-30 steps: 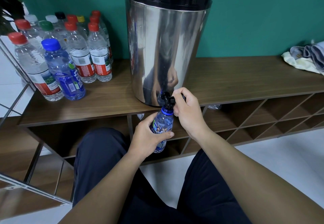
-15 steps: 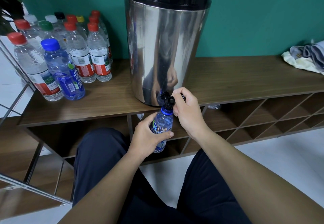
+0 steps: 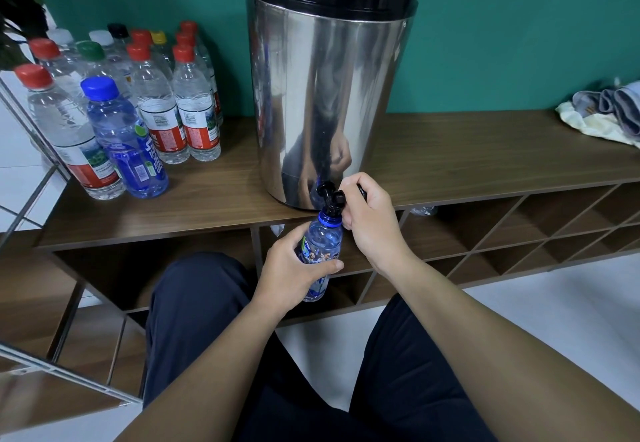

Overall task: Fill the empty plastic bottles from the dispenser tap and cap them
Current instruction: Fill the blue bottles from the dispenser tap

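Head cam, ref = steel dispenser (image 3: pixel 325 95) w/ black lid, stood on wood shelf unit (image 3: pixel 467 161) against green wall. Black tap (image 3: pixel 330 195) is fitted at dispenser's lower front, overhanging shelf edge. Small blue-tinted bottle (image 3: pixel 320 244) is held directly under tap, uncapped neck w/ blue ring right at the spout, body slightly tilted, below shelf-top level. Bottle is gripped by left hand (image 3: pixel 294 272): fingers wrapped round the label, thumb across the front. Tap lever is gripped by right hand (image 3: pixel 372 220), fingers curled closed on it, just right of the spout. Water flow and fill level can't be told.

Left of dispenser, on same shelf top: cluster of capped bottles (image 3: pixel 162 102), mostly red caps, plus green, white, yellow, black ones. Blue capped bottle (image 3: pixel 126 140) is stood at front of cluster, beside a larger red-capped one. Far right of dispenser: bundled cloths (image 3: pixel 602 112) are laid on shelf top. Below dispenser: shelf cubbies w/ diagonal dividers. Dark trousers (image 3: pixel 207 320) are seen in front of dispenser, toward the camera.
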